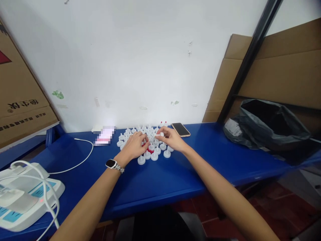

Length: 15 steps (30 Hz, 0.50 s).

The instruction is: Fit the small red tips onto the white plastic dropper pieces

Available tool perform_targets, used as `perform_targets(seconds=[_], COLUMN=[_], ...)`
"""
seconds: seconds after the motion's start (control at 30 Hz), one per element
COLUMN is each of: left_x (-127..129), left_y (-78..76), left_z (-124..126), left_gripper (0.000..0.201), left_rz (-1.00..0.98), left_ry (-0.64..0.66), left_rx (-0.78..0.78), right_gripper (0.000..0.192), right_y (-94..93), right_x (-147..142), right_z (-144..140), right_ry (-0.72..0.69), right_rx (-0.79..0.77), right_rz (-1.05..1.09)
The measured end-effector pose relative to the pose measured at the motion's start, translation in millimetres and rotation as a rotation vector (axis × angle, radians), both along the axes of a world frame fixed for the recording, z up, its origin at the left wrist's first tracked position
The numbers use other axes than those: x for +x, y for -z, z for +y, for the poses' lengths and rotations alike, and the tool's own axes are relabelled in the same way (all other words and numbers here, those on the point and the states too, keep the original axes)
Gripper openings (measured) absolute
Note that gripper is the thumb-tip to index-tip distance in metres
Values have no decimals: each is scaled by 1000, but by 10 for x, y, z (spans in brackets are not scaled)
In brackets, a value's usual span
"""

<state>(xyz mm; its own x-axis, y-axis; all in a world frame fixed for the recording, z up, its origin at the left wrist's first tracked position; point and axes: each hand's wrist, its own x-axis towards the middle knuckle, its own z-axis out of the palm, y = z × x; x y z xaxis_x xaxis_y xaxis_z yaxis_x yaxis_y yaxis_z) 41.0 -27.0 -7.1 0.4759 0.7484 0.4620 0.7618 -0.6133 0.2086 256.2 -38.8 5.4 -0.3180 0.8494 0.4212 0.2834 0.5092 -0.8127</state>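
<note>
While both arms reach across a blue table (175, 180), the left hand (134, 147), a watch (112, 164) at its wrist, curls loosely over a cluster of small white plastic caps (152, 147) near the far edge, touching them; whether it grips one I cannot tell. The right hand (170, 138) pinches one white cap (158, 136) between thumb and fingertips. These look light, stiff and smooth, likely best pinched at the rim. A phone (181, 129) lies just beside the cluster. Further right, a black plastic bag (268, 125) sits open, its contents hidden
</note>
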Motion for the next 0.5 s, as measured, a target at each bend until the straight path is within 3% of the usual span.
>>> perform_targets(seconds=[0.1,0.27,0.5], left_x=[-20,100,298], left_y=[-14,-21,52], left_z=[-32,-122,-80], left_gripper=[20,23,18], left_rz=[-12,-62,6], left_ry=[25,193,201], left_rx=[-2,-18,-62], right_gripper=[20,12,9], right_y=[30,-11,-40], right_x=[50,63,137], right_z=[31,-3,-92], right_ry=[76,254,35], right_rx=[62,251,44], right_rz=[-54,-155,-81])
